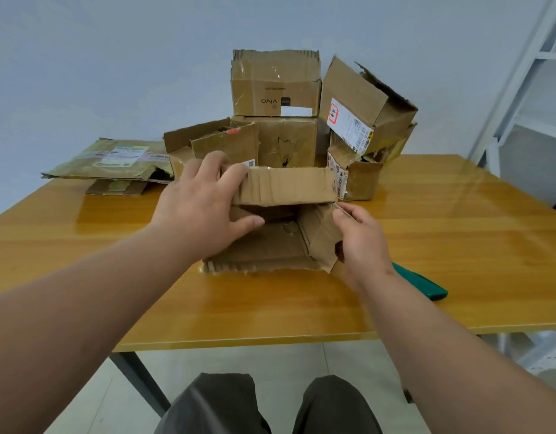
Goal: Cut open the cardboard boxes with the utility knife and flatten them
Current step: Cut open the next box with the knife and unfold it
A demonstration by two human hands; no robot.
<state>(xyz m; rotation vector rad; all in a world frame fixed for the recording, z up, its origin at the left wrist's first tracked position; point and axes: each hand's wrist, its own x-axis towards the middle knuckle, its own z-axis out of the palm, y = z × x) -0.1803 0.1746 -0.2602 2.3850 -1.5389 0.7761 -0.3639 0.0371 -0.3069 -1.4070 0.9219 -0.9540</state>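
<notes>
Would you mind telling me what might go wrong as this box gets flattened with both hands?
1. The green utility knife lies just behind the right hand; a backward move might knock it off the table.
2. The leaning box atop the stack looks unsteady and could topple if jolted.
3. The left hand gripping the open box could get pinched as walls collapse.

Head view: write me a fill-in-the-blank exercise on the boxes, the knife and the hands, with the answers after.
1. The green utility knife lies on the ____, held by neither hand.
2. The left hand and right hand both hold the same opened ____.
3. The flattened cardboard lies to the ____ of the box pile.
Answers: table; cardboard box; left
</notes>
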